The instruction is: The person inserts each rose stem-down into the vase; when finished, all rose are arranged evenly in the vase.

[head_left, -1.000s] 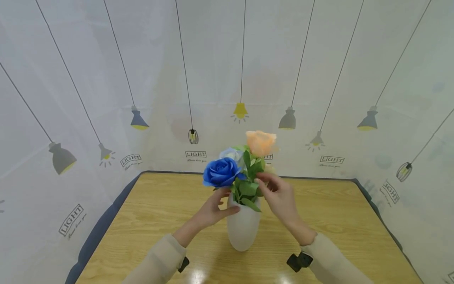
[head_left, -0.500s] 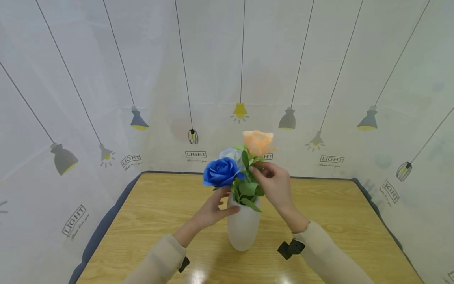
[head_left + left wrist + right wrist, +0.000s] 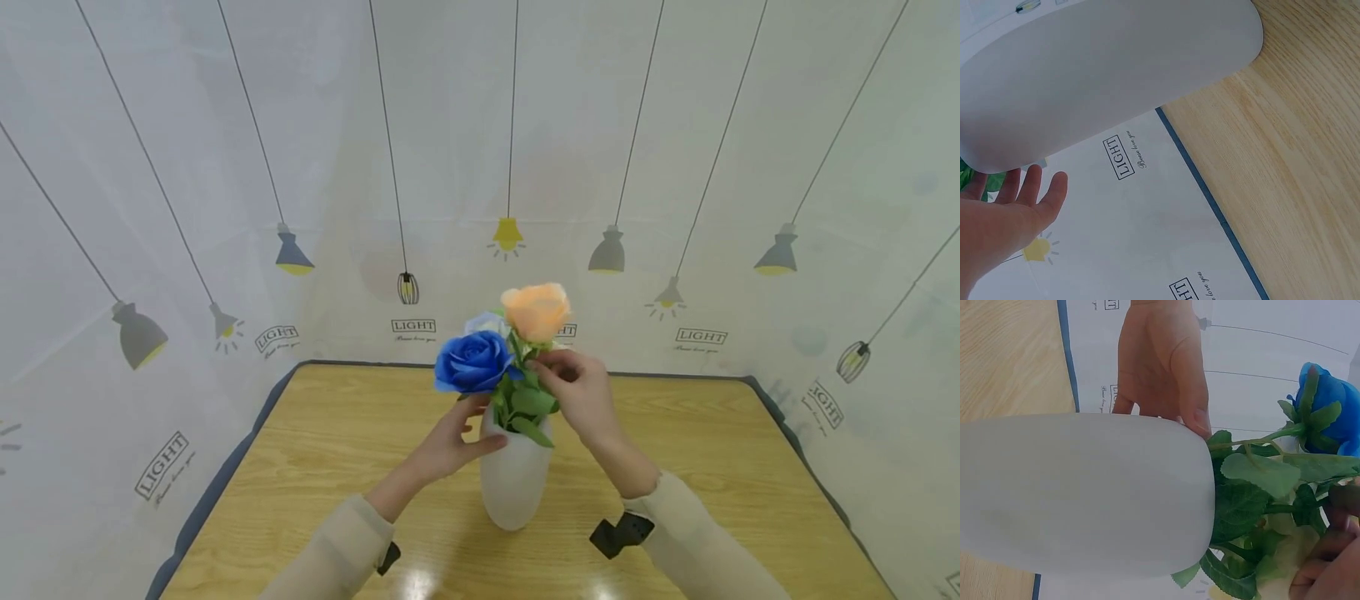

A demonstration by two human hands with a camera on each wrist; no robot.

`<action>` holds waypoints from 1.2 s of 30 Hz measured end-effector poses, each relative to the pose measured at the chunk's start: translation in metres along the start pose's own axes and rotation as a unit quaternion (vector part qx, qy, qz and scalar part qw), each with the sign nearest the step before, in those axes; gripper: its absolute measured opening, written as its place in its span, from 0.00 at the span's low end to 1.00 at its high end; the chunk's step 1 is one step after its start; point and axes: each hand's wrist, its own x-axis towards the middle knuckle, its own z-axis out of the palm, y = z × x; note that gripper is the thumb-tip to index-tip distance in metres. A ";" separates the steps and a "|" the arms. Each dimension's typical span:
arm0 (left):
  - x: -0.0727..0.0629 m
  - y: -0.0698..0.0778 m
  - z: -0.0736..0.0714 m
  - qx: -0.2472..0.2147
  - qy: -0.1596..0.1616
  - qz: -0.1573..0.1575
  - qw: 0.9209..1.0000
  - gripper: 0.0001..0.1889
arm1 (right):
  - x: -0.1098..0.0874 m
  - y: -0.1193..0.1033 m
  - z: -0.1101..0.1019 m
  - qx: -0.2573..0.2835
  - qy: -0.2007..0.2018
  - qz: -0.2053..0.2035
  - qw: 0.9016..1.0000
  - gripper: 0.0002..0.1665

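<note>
A white vase (image 3: 516,487) stands upright on the table, filled with artificial roses and green leaves (image 3: 532,402). My left hand (image 3: 444,446) holds the vase near its rim, thumb on the near side; the right wrist view shows this hand (image 3: 1163,359) against the vase (image 3: 1085,494). Above it leans a blue rose (image 3: 471,362). With thumb and fingers, my right hand (image 3: 587,398) pinches the stem of a peach rose (image 3: 538,312) just under its bloom. Behind these, a pale blue rose (image 3: 482,323) is partly hidden. In the right wrist view, fingertips (image 3: 1341,506) close around a stem.
The vase is on a wooden table (image 3: 337,433) with a dark blue edge. White cloth (image 3: 720,108) printed with hanging lamps encloses the back and sides. Dark wrist devices (image 3: 622,535) sit at the sleeve cuffs.
My right hand has moved up and left to the stem under the peach rose. That rose has shifted left and tilted. The left hand and vase stay nearly still.
</note>
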 end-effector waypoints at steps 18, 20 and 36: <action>0.000 -0.001 0.000 -0.005 -0.001 -0.003 1.000 0.33 | -0.024 -0.023 0.002 -0.033 0.002 -0.032 0.999 0.02; -0.001 -0.001 0.000 -0.003 0.000 -0.004 1.000 0.32 | -0.024 -0.022 0.003 -0.035 0.010 -0.032 0.999 0.02; 0.001 -0.007 0.000 -0.012 -0.002 -0.010 1.000 0.33 | -0.040 -0.006 0.014 -0.030 0.033 -0.031 0.999 0.15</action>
